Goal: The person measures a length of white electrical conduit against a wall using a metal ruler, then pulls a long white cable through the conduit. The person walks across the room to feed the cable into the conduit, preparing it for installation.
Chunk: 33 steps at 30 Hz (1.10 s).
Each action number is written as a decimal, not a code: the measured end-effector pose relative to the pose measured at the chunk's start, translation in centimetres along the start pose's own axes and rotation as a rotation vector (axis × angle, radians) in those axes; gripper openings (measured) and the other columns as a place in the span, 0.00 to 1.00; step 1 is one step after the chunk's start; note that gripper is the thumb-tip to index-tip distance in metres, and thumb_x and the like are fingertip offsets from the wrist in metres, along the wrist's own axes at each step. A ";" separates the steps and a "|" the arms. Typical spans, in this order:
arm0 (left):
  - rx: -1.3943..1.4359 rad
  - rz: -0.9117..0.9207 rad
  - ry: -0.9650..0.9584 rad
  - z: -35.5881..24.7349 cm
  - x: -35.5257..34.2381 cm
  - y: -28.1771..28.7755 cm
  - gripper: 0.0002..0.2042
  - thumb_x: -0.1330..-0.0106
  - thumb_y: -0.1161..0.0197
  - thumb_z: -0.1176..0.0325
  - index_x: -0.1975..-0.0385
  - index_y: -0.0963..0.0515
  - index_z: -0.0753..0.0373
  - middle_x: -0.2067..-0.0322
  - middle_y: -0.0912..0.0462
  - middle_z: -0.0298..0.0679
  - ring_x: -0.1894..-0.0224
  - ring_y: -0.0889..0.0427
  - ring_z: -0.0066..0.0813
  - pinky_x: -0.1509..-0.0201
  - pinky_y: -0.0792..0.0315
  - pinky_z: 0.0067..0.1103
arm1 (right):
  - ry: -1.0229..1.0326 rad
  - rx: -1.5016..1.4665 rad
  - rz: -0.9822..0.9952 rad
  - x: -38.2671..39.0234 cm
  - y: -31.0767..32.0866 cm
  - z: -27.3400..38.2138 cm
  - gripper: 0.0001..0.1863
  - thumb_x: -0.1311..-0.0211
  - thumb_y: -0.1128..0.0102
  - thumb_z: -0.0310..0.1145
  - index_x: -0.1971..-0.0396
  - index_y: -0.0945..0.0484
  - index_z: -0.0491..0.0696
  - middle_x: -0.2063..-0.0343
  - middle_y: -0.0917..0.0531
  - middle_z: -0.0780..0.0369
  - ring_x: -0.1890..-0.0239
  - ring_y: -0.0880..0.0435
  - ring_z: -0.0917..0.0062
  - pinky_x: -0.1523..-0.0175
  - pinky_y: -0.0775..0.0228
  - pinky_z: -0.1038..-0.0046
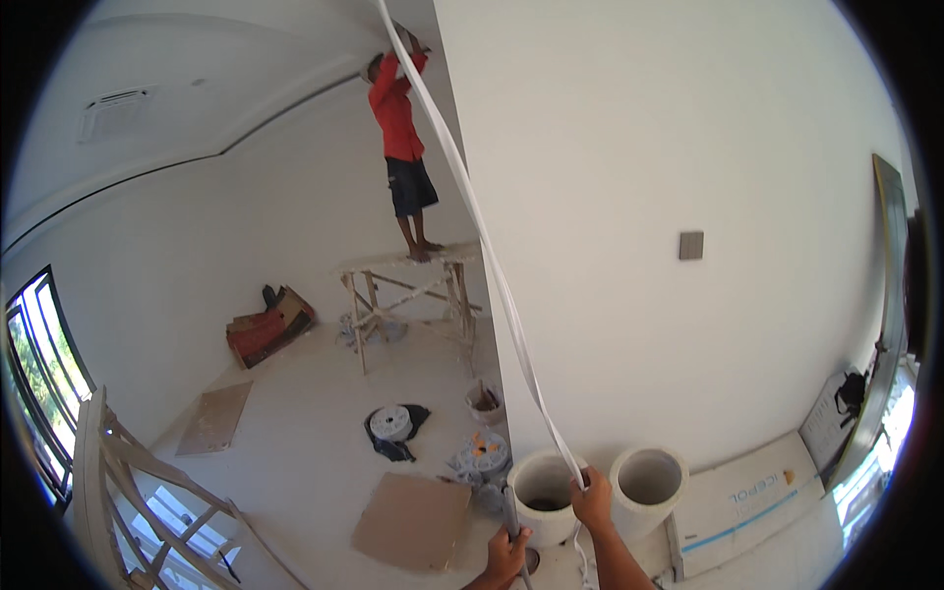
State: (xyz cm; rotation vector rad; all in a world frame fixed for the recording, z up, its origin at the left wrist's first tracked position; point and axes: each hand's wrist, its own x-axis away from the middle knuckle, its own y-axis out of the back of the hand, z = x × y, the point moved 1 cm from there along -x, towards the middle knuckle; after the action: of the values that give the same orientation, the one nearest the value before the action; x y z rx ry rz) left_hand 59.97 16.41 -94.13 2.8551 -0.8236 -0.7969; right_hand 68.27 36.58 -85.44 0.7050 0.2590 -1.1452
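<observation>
My right hand (593, 500) is closed round a long white flexible strip (472, 202). From my grip it slants up and left past the wall corner to the ceiling, and a thin white tail hangs below. My left hand (505, 557) is wrapped round a slim grey bar (510, 513) that stands nearly upright; I cannot make out what the bar belongs to. Just beyond my hands stand two pale, round, hollow pots (544, 484) (649, 478). Across the room, a person in a red shirt (398, 120) stands on a wooden trestle (413, 264), arms raised to the ceiling near the strip's upper end.
A white wall (590, 246) fills the right side. At its foot lies a long white box (752, 506). Brown boards (413, 521), a white reel (391, 423) on dark cloth, and a bucket (484, 401) lie about the floor. A wooden frame (147, 462) stands at lower left.
</observation>
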 end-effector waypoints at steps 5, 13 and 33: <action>0.109 0.001 0.189 2.9 -0.7 0.5 0.11 0.25 0.36 0.63 0.64 0.23 0.67 0.72 0.19 0.40 0.68 0.20 0.28 0.60 0.26 0.27 | -0.125 0.057 -0.022 3.1 1.7 -2.8 0.10 0.39 0.29 0.29 0.68 0.23 0.41 0.72 0.19 0.52 0.68 0.19 0.57 0.60 0.28 0.58; 0.243 0.146 0.151 1.0 -4.0 -3.5 0.08 0.23 0.39 0.69 0.62 0.25 0.69 0.68 0.17 0.39 0.63 0.15 0.26 0.54 0.20 0.25 | -0.292 0.135 -0.082 6.1 8.0 -4.5 0.12 0.33 0.32 0.36 0.64 0.20 0.41 0.73 0.20 0.55 0.70 0.23 0.67 0.61 0.32 0.65; 0.115 0.137 0.122 7.9 -21.4 -26.1 0.11 0.25 0.37 0.63 0.62 0.24 0.66 0.76 0.18 0.39 0.72 0.14 0.31 0.64 0.21 0.29 | -0.330 0.045 0.236 8.7 15.1 -6.6 0.07 0.39 0.30 0.27 0.64 0.19 0.42 0.69 0.16 0.51 0.67 0.16 0.54 0.61 0.26 0.61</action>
State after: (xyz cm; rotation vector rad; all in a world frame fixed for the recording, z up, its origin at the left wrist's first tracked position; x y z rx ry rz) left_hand 53.12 50.33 -96.31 2.8711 -1.0665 -0.5708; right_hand 86.43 37.77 -89.41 0.5587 -0.1264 -1.0239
